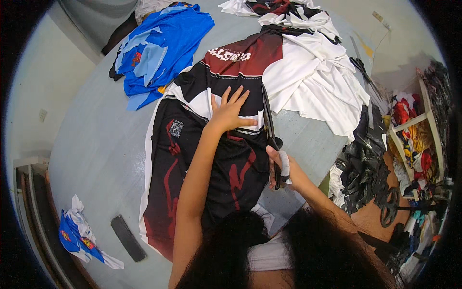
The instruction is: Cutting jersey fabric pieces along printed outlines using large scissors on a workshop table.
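Printed black, white and dark red fabric stretches over the grey table in front of me. My left hand lies on it with fingers spread, pressing a black and white part. Along the fabric's right edge, my right hand grips a pair of large black scissors, whose blades point away from me. A white band wraps part of that hand. The fingers inside the handles are partly hidden. White cloth spreads beyond the blades, joining the dark red part at the far right.
Blue fabric is heaped at the far left. A dark oblong object and blue-white scraps lie near left. Another pair of scissors rests at the far right edge. Black scraps and a shelf of colourful cloth stand right of the table.
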Demonstrator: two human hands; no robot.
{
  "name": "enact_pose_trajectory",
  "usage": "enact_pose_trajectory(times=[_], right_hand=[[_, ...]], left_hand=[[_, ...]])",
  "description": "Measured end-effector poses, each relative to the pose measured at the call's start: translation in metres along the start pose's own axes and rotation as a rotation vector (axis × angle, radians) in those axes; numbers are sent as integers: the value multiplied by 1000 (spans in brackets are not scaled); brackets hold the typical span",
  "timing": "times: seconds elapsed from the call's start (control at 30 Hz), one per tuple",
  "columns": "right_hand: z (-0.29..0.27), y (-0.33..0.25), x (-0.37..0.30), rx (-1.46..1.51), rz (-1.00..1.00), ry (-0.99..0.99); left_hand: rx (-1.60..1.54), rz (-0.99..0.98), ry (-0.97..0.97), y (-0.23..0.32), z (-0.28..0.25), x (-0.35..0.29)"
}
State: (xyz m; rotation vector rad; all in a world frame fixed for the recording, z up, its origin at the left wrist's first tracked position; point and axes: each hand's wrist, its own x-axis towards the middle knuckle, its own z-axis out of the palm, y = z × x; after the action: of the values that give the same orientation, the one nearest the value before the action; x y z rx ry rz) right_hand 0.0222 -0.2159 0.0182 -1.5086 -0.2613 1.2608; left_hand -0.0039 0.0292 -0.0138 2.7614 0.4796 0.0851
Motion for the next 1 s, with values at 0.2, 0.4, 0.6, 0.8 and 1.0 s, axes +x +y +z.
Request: enact_pose_trajectory(times=[0.2, 0.4, 0.6, 0.8, 1.0], right_hand=[[6, -4, -5, 43, -10, 58], [12, -6, -5, 57, 1, 76], [16, -3, -3, 51, -14, 84], [9, -8, 4, 67, -43, 10], [10, -14, 21, 164, -57, -42]], left_hand=[[-9, -7, -18, 1, -3, -1], [-14, -11, -27, 2, -5, -2], [-5, -11, -28, 2, -4, -2], [-11, -23, -18, 0, -3, -1], [20, -39, -63, 0, -3, -1]])
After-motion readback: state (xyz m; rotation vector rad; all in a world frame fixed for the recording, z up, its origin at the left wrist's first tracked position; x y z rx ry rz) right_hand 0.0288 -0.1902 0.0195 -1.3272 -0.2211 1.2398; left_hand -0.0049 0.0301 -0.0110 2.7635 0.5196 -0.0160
